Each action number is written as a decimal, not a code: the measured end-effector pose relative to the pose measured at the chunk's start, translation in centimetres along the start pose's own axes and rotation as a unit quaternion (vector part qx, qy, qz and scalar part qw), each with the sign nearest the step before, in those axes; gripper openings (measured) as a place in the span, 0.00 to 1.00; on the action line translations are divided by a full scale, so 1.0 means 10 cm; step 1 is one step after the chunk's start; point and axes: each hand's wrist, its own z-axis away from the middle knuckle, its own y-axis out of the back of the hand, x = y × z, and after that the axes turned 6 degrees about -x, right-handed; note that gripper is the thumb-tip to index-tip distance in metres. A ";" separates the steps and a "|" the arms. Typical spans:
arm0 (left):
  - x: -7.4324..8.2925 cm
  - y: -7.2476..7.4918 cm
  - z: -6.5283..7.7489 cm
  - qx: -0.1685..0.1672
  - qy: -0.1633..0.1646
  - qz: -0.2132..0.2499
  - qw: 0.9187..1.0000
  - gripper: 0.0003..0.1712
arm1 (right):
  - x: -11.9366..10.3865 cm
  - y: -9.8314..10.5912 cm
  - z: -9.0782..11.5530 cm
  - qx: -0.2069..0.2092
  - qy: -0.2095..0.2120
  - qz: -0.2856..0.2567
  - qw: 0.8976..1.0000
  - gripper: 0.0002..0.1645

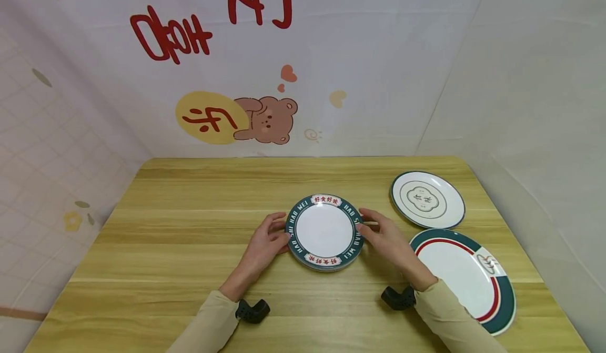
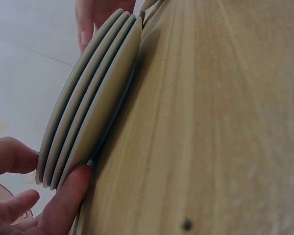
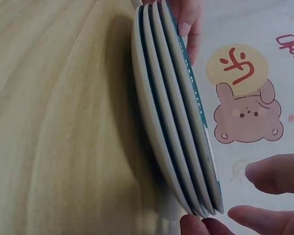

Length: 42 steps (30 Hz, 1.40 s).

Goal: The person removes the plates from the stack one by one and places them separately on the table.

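Note:
In the head view a stack of several round plates (image 1: pixel 324 230), white with dark green lettered rims, sits mid-table between both hands. My left hand (image 1: pixel 266 241) holds its left edge. In the left wrist view the thumb (image 2: pixel 14 155) meets the top plate's rim and a finger (image 2: pixel 71 193) reaches under the lowest plate. My right hand (image 1: pixel 385 240) is at the right edge with fingers spread. In the right wrist view one fingertip (image 3: pixel 192 225) touches the low edge of the stacked plates (image 3: pixel 174 107), while the thumb (image 3: pixel 277 174) stands apart from the top rim.
At the right of the wooden table (image 1: pixel 180 227) lies a round white plate (image 1: pixel 447 205) with a dark rim and a central emblem. In front of it is an oval platter (image 1: pixel 454 274) with green and red bands, partly behind the right forearm. A printed cloth (image 1: pixel 379 79) hangs behind.

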 end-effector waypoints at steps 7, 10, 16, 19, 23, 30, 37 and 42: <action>0.00 0.00 0.01 0.004 -0.002 0.000 1.000 0.26 | 0.03 -0.01 0.00 -0.007 -0.012 0.001 1.000 0.34; -0.01 0.00 0.01 0.004 -0.004 0.002 1.000 0.26 | 0.05 -0.01 0.00 -0.013 -0.011 -0.002 1.000 0.35; -0.01 0.00 0.02 0.004 -0.009 0.003 1.000 0.24 | 0.08 0.01 0.00 -0.016 0.002 -0.009 1.000 0.33; -0.01 0.00 0.03 0.005 -0.010 0.005 1.000 0.24 | 0.09 0.03 0.00 -0.018 0.007 -0.006 1.000 0.33; -0.01 0.00 0.03 0.005 -0.010 0.004 1.000 0.24 | 0.09 0.05 -0.01 -0.015 0.005 0.005 1.000 0.31; -0.01 0.00 0.02 0.003 -0.004 -0.002 1.000 0.24 | 0.10 0.05 -0.04 -0.008 -0.006 -0.016 1.000 0.26; -0.01 -0.01 0.02 0.000 -0.005 -0.005 1.000 0.25 | 0.12 0.06 -0.06 -0.006 -0.012 -0.034 0.999 0.24; 0.00 -0.01 0.01 -0.002 -0.006 -0.001 1.000 0.25 | 0.12 0.08 -0.08 0.006 -0.012 0.003 1.000 0.23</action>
